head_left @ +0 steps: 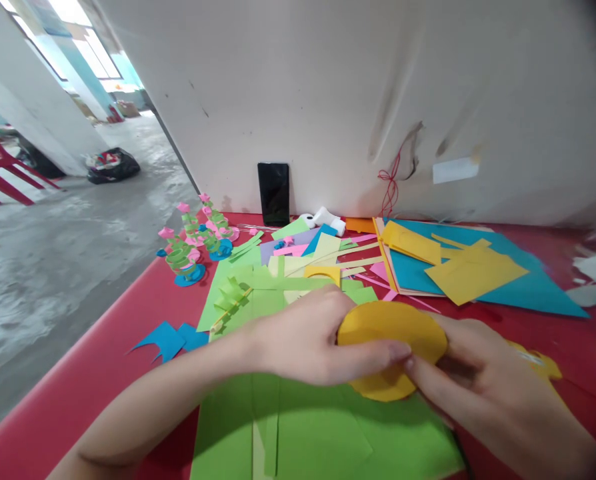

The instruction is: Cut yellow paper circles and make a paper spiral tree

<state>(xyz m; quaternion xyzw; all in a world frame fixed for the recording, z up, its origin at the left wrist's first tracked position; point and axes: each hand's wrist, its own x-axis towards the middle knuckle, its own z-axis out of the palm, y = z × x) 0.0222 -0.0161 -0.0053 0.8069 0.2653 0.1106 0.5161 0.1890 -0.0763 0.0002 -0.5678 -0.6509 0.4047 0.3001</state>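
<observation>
A yellow paper disc [385,323] is gripped between my two hands above the green paper [318,427]. My left hand [313,337] has its thumb pressed on the disc's face, with the fingers hidden behind it. From the right side, my right hand [483,373] pinches the disc's edge, its thumb almost touching the left thumb. Partly covered by my right hand are some yellow paper scraps [541,360]. Blue paper cutouts [165,340] lie to the left of my left forearm. Beyond my left wrist rests a curled green paper strip by a pencil [233,308].
Paper flower stands [185,263] line the table's left edge. A black phone [274,195] leans on the wall beside a white glue-gun-like object [328,220]. Blue sheets [528,280] with yellow paper on top lie at back right. Red wire [389,190] hangs down the wall.
</observation>
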